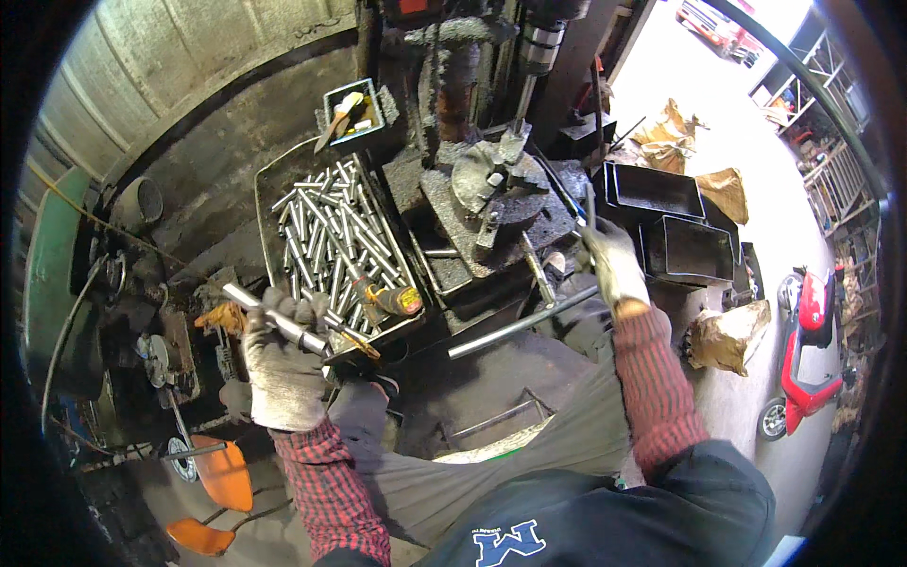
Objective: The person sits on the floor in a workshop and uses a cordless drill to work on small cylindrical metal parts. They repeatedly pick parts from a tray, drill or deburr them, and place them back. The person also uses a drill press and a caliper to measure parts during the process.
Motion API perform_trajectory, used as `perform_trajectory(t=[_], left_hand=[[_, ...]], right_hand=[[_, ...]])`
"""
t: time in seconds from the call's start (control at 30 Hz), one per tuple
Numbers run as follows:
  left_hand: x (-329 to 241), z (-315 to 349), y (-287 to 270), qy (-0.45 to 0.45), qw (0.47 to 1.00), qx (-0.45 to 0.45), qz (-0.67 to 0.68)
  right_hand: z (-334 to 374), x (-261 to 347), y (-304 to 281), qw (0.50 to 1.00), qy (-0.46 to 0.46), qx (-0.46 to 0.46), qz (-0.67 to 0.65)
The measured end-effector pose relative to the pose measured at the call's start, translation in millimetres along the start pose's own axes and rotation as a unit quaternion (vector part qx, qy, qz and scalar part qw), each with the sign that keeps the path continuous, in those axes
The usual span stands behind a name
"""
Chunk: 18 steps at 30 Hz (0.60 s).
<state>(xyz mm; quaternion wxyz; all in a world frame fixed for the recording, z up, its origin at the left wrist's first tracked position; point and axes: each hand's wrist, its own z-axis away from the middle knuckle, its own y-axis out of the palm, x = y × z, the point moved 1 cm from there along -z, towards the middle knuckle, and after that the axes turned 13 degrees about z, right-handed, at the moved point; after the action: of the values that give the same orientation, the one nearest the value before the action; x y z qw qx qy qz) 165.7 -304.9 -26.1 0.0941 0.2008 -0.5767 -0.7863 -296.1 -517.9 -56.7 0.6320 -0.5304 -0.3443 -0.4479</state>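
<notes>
My left hand (283, 369), in a grey-white work glove, is closed round a shiny metal rod (248, 300) over the near left corner of a metal bin (267, 236). That bin holds many short metal rods (331, 231), with a yellow-and-red-handled tool (397, 300) lying on them. On the right, my gloved right hand (614, 257) is closed round a thin grey bar (590, 200) beside the machine. A round metal chuck or clamp (477, 180) sits on the machine's chip-covered table (543, 230). Below it a long bare metal bar (520, 323) slants across; its far end is near my right wrist.
A small blue-rimmed tray (357, 135) with a brush stands behind the bin. Black metal boxes (690, 250) and brown sacks (727, 337) stand to the right, with a red scooter (803, 354) beyond. At lower left is an orange seat (222, 474).
</notes>
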Motion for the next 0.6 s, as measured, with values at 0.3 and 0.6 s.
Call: perform_trajectory(t=[0.3, 0.6], left_hand=[[29.7, 3.1, 1.2, 0.086, 0.973, -0.102, -0.19], [48.5, 12.9, 16.6, -0.011, 0.945, -0.037, -0.324]], right_hand=[[-156.0, -75.9, 52.2, 0.755, -0.227, -0.047, 0.614], [-52.4, 41.5, 17.6, 0.937, -0.106, -0.026, 0.331]])
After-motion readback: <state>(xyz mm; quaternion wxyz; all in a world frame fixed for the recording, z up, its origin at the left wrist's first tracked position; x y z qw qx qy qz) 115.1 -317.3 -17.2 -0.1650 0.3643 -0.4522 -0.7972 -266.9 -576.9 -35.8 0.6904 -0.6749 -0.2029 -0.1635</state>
